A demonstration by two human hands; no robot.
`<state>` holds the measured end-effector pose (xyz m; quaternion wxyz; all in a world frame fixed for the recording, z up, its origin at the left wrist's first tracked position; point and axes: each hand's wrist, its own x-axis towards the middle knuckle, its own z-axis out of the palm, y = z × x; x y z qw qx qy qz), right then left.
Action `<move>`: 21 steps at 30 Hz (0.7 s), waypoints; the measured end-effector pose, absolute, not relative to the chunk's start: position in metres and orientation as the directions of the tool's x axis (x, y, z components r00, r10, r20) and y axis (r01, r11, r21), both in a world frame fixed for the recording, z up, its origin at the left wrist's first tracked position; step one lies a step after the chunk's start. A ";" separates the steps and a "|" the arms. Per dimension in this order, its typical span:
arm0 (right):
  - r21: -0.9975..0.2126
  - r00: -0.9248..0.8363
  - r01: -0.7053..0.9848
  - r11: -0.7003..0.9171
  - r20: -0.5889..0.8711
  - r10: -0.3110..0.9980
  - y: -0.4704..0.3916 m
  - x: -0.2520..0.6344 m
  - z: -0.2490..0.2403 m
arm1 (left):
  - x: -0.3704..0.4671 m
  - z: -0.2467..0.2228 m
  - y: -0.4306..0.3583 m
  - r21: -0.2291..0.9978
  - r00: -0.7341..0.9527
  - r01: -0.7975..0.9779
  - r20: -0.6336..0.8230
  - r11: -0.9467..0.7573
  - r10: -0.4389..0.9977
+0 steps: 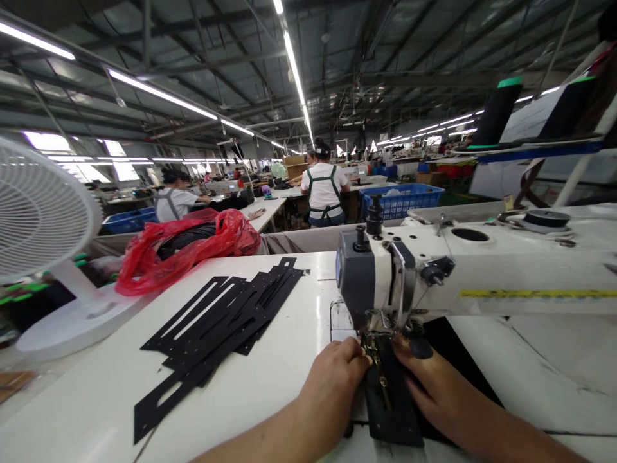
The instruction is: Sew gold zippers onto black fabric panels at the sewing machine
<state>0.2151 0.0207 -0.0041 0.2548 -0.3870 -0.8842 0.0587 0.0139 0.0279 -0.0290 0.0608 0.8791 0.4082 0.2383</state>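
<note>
A black fabric strip with a gold-toned zipper (380,373) lies under the needle area of the sewing machine (380,276). At the strip's left edge, beside the presser foot, my left hand (335,373) is closed with curled fingers pinching it. My right hand (429,373) grips the strip's right side, its fingertips partly hidden by the machine head. Beneath my right wrist a larger black piece (465,360) spreads over the machine bed. To the left, several black slotted panels (226,321) lie in an overlapping heap on the white table (270,379).
A white fan (43,218) stands at the left, near a red plastic bag (193,241) holding dark material. Black thread cones (496,116) stand on a rack at upper right. Two people sit farther ahead, near a blue basket (409,200).
</note>
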 end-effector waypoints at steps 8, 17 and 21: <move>-0.326 -0.554 0.691 0.645 0.334 0.762 0.026 0.211 0.011 | 0.010 -0.012 0.024 0.269 0.608 0.656 0.366 -0.705 0.705; -0.322 -0.564 0.659 0.680 0.386 0.730 0.027 0.202 0.016 | 0.011 -0.012 0.014 0.259 0.571 0.687 0.384 -0.678 0.725; -0.344 -0.547 0.670 0.658 0.371 0.750 0.031 0.206 0.006 | 0.013 -0.013 0.013 0.242 0.592 0.679 0.378 -0.693 0.712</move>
